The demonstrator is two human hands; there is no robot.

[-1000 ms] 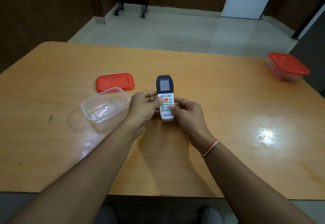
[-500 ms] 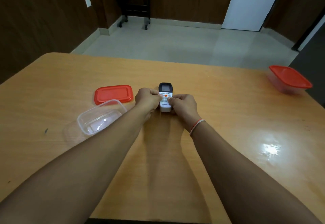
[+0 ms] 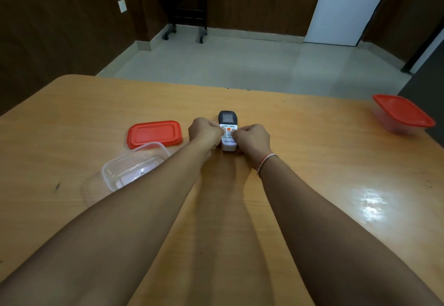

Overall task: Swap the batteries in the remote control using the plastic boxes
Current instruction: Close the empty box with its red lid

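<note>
A white remote control (image 3: 228, 123) with a dark screen end and an orange button lies face up on the wooden table (image 3: 312, 161), far out in front of me. My left hand (image 3: 206, 134) grips its left side and my right hand (image 3: 252, 138) grips its right side, thumbs on the keypad. An open clear plastic box (image 3: 129, 168) sits to the left, partly behind my left forearm; I see nothing in it. Its red lid (image 3: 154, 134) lies flat just beyond it. A second clear box with a red lid on (image 3: 402, 114) stands at the far right edge. No batteries are visible.
The table's far edge runs just beyond the remote, with tiled floor past it. A glare patch (image 3: 370, 202) shines on the table at the right. A dark wheeled stand (image 3: 185, 5) is by the back wall.
Both hands have carried the remote away from me toward the table's far side and set it low on the table. My arms are now stretched out. The boxes have not moved.
</note>
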